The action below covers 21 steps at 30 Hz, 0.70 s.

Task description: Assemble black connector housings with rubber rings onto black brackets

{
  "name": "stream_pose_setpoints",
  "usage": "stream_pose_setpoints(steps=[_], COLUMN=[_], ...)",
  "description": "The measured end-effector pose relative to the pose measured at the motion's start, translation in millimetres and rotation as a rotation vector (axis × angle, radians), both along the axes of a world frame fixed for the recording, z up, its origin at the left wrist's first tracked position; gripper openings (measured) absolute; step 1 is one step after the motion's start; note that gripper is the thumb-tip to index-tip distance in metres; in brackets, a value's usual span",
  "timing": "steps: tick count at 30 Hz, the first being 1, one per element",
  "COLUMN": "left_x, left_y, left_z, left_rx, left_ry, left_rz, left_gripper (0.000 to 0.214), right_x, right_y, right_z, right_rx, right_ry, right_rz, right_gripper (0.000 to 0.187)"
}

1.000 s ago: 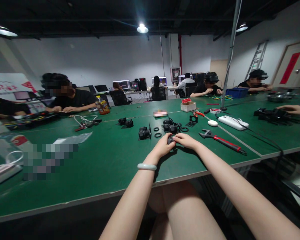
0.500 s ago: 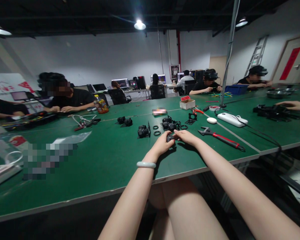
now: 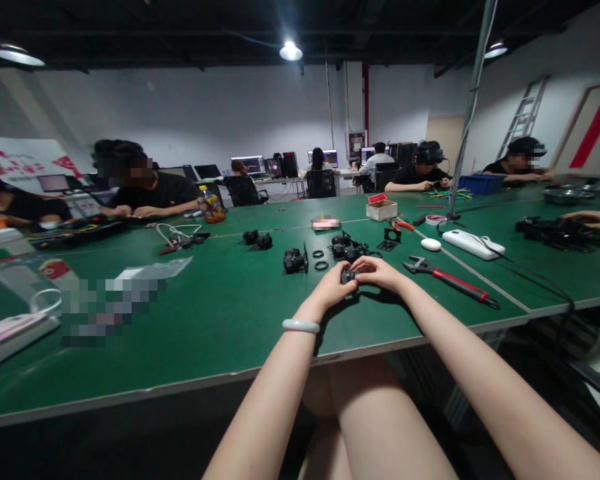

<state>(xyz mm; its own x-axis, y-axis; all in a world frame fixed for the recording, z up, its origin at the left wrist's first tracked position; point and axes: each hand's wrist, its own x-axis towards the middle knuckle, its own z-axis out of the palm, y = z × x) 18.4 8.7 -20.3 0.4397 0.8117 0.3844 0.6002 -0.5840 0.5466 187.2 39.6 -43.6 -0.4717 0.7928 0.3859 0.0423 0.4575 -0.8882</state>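
Fingers hold a black part, seemingly round.

The handled part shows black against a deep green tabletop, as do 2 rings and a bracket. A bangle gleams pale, near white, while an adjustable wrench pairs a grey head with a red-and-black handle. White covers an oblong device and a small oval object. Farther back, a bottle wears a yellow cap above amber contents, a bin is blue, a banner shows red on a cream door, and 1 person's shirt is white.
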Motion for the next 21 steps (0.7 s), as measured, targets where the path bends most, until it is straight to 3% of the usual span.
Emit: stream_pose_setpoints(steps=[21], left_x=[-1.5], left_y=[-4.8], left_z=[6.3], left_rx=[0.066], left_ry=[0.045], left_rz=[-0.038], left_gripper=[0.047], right_x=[-1.8], right_y=[-2.8], right_z=[6.9], right_rx=[0.045], right_ry=[-0.032], right_rz=[0.013], right_gripper=[0.036])
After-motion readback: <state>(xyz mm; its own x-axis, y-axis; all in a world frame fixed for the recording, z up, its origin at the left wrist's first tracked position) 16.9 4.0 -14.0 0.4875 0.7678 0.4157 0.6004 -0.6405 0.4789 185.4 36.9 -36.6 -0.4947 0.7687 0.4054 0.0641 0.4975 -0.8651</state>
